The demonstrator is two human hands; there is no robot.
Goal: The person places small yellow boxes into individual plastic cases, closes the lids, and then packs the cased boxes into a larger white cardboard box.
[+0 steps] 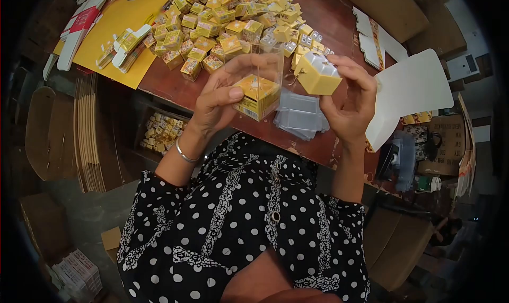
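The left hand (220,94) grips a clear box (271,62) with a yellow printed carton (257,92) in its lower part; the right hand (354,99) pinches a yellow block (319,82) — pale, shiny squares (322,64) on one face — both above the tabletop (327,14). The block looks light and stiff, best taken by its flat sides; the box (glossy, thin-walled) probably slips and creases, so hold its edges. Flat clear sheets (299,115) lie stacked below.

The left hand's (216,86) thumb hides part of this yellow box (257,97); far pile of boxes (207,28) runs out of frame!
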